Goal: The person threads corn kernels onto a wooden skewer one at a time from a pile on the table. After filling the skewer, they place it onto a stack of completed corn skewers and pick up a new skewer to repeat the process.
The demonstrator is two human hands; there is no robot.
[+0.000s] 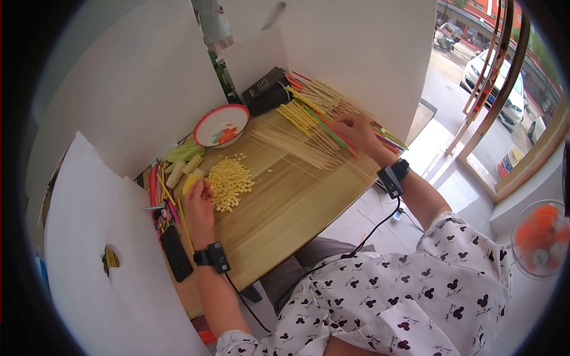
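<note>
My left hand is at the left of the table with its fingers curled together, at the edge of a pile of loose yellow corn kernels. Right against its fingertips lies a bright yellow piece; what the fingers pinch is too small to make out. Over at the right, my right hand is closed above the handle ends of skewers threaded with corn kernels; anything in its fingers is hidden. Bare bamboo skewers lie spread between the hands.
A red-rimmed bowl stands at the back beside a black case. Corn cobs and husk lie left. A black phone rests near the left edge. Cables hang from both wrist devices. White panels enclose the table; a fan is at right.
</note>
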